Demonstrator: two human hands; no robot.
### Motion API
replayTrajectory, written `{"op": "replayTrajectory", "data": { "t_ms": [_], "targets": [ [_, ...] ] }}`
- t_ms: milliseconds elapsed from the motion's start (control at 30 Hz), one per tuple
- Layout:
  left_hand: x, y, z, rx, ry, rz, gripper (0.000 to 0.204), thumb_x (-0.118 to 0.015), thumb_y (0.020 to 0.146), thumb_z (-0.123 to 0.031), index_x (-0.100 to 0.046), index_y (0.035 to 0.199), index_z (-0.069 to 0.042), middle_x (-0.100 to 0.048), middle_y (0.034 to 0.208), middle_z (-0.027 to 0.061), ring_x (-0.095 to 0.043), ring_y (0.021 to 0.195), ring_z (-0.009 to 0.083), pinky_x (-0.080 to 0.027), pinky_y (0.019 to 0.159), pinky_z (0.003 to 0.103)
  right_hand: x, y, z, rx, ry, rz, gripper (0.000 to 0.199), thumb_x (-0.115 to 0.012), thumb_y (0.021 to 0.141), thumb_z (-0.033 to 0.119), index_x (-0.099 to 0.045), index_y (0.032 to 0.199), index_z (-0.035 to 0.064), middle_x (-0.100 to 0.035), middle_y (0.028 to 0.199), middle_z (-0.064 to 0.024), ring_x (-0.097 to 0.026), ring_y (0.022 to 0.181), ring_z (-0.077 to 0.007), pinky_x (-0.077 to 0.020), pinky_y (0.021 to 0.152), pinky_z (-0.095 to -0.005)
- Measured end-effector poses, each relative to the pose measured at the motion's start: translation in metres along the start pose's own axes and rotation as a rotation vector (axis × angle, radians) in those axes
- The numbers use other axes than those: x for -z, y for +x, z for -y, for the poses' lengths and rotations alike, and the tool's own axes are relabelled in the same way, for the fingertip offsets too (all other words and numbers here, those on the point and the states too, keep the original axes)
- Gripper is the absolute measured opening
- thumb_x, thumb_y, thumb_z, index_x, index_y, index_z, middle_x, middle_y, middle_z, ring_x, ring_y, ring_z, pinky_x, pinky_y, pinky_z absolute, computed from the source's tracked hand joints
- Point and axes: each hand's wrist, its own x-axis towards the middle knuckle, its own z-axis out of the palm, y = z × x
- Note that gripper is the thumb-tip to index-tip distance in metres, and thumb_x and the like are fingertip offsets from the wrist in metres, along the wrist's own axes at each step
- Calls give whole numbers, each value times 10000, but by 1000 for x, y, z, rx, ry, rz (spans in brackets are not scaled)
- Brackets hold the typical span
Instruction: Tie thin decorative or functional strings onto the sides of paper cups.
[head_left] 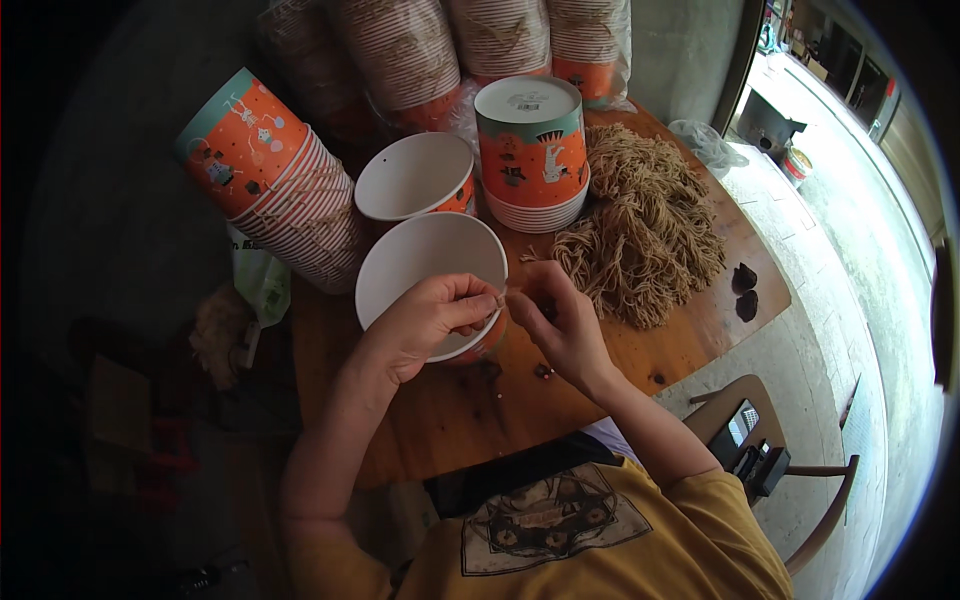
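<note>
A white-lined paper tub [405,265] stands with its mouth up at the near middle of the wooden table. Over its right rim, my left hand [435,312] pinches a small bit of tan cord [502,299] between thumb and fingers. Just right of it, my right hand [568,325] has its thumb and forefinger curled together at the same cord. Most of the cord is hidden by the fingertips. Behind this tub is a second open tub [415,175]. A loose heap of tan cords [645,225] lies to the right of the hands.
An upside-down stack of orange and green tubs [535,155] stands behind the hands. Another stack [270,170] leans at the left, and bagged stacks [400,55] line the back. Two dark pieces [745,290] lie near the right edge. A chair [750,420] holds a phone [742,422].
</note>
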Motion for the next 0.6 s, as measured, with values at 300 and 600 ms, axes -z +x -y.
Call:
{"op": "replayTrajectory", "data": {
  "t_ms": [300, 600],
  "targets": [
    [-9, -1, -6, 6, 52, -25, 218, -589, 928, -202, -620, 1013, -4, -619, 880, 12, -559, 794, 65, -463, 719, 208, 14, 1, 4, 436, -458, -36, 198, -664, 805, 39, -591, 982, 88, -563, 811, -38, -586, 597, -170, -479, 494, -293],
    [-16, 0, -7, 24, 43, -55, 208, -599, 921, -209, -614, 996, -16, -597, 879, -10, -532, 795, 50, -439, 750, 204, 11, -4, 2, 588, -633, -57, 240, -681, 770, 72, -576, 984, 100, -512, 799, -37, -566, 572, -184, -480, 459, -306]
  ]
}}
